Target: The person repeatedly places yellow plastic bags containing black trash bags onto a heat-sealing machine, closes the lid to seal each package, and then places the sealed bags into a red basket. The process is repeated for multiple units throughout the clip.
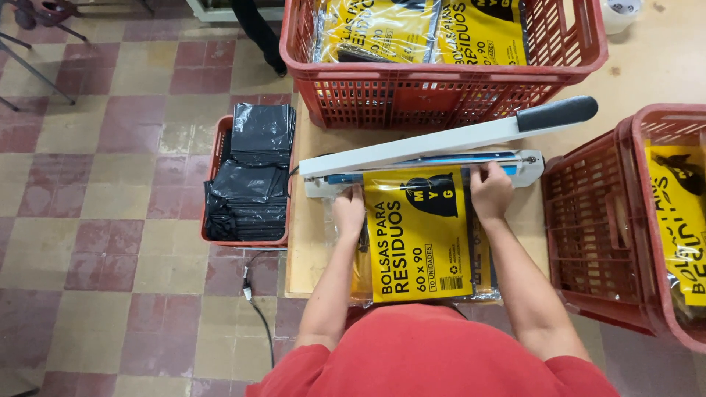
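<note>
A clear plastic packet with a yellow printed label lies on the wooden table, its top edge laid in the jaw of a white heat sealer. The sealer's arm with a black handle is raised. My left hand grips the packet's upper left edge near the sealer. My right hand pinches the upper right edge at the sealing bar.
A red crate with yellow-labelled packets stands behind the sealer. Another red crate with a packet sits at the right. On the tiled floor at the left, a red crate holds folded black bags. A cable runs across the floor.
</note>
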